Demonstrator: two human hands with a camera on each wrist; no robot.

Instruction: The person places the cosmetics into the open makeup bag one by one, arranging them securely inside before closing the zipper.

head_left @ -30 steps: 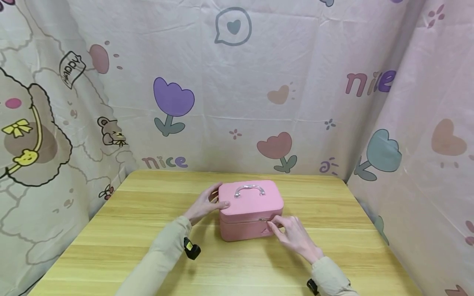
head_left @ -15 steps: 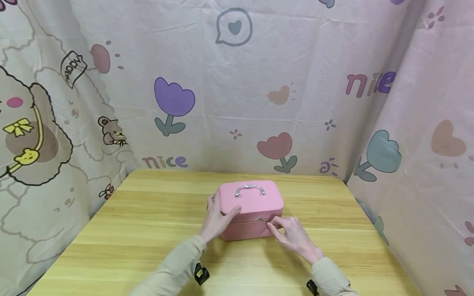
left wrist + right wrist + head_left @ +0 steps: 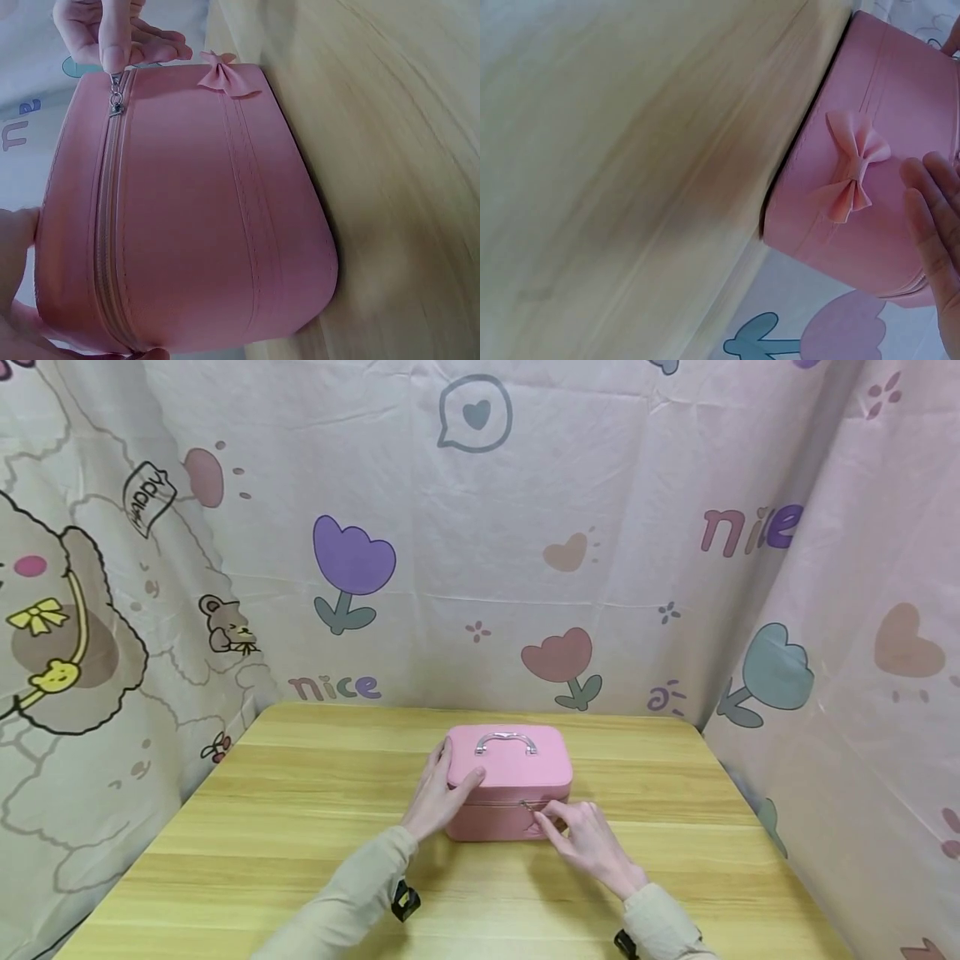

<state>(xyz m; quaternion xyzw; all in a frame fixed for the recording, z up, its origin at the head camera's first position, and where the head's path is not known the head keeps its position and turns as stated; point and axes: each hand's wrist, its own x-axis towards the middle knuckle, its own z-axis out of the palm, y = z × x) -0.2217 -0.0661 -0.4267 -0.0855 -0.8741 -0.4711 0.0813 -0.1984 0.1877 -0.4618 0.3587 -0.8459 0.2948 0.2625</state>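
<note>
A pink zippered cosmetic case (image 3: 491, 822) stands upright on the wooden table, its lid down. My left hand (image 3: 435, 802) holds its left end, thumb on the lid's front corner and fingers along the side. At the front seam, my right hand (image 3: 592, 847) pinches the metal zipper pull (image 3: 115, 105) between thumb and finger. In the left wrist view, the zipper (image 3: 105, 247) runs together along the front from that slider toward the left hand. A pink bow (image 3: 853, 169) decorates the front, just below the right hand's fingers. A silver handle (image 3: 506, 742) tops the lid.
The light wooden table (image 3: 315, 777) extends around the case on all sides. Patterned fabric (image 3: 465, 527) hangs behind and at both sides of it. Black camera mounts (image 3: 406, 901) sit at both sleeve cuffs.
My left hand has moved forward and right along the case's left end, its thumb further onto the lid. The case has turned slightly, and my right hand has shifted a little left with the zipper pull.
</note>
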